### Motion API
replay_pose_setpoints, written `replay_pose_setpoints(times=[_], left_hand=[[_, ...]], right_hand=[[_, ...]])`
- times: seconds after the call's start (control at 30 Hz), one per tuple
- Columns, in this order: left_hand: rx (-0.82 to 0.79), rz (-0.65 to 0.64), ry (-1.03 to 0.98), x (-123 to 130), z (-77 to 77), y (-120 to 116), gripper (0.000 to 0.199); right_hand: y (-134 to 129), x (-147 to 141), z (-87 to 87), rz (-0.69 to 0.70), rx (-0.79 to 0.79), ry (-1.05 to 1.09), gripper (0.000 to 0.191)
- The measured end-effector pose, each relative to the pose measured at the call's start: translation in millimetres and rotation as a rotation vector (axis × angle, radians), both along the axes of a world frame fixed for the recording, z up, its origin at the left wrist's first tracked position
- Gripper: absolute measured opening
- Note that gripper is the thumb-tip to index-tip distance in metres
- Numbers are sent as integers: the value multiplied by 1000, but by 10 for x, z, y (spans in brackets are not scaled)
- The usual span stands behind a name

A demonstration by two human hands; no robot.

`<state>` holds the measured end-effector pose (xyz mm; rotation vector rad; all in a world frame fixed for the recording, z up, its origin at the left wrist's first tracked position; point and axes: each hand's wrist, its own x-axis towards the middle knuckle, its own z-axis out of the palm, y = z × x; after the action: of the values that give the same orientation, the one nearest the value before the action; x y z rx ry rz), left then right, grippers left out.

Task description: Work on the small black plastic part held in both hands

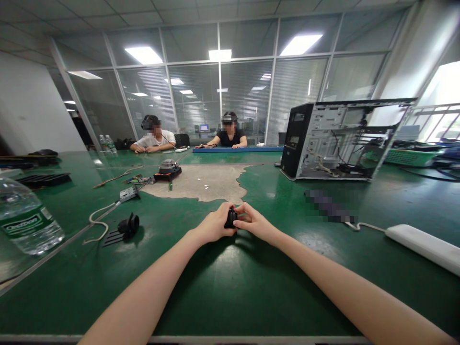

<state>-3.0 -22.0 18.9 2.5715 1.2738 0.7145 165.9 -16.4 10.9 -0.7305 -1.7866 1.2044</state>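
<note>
Between my two hands, just over the green table (230,297), is a small black part (231,218), rounded and ridged; its exact kind does not show. My left hand (215,224) wraps round it from the left, thumb below. From the right, the thumb and fingertips of my right hand (253,223) pinch it. Much of the part is hidden by my fingers. To the left lies a similar-coloured black plastic piece (125,227) with a round end and flat slats.
An opened computer case (298,139) stands at right, near a white power strip (424,247). At left are a water bottle (28,218), a small metal box with a cable (128,193) and a fan-like cooler (167,170). Two people (232,136) sit across the table.
</note>
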Motion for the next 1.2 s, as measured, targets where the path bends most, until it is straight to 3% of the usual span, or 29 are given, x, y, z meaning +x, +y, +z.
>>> replay_pose_setpoints(times=[0.27,0.53,0.83,1.07,1.2], left_hand=[[-8,7,0,5,4,3,61],[0,-3,13,-11,-5,4,60],[-9,-4,5,-8,-4,3,59],[-4,3,2,-6,-2,-4,60],[-12,16,11,-5,-11,2,61]], right_hand=[[28,-68,-54,-118,-149,24,31],[-7,-19,-4,-38,-58,1,30],[46,-62,-90,-119,-142,-1,31],[14,3,-17,-22,-83,-16,31],[-31,-6,21,-25,-150,-10,30]])
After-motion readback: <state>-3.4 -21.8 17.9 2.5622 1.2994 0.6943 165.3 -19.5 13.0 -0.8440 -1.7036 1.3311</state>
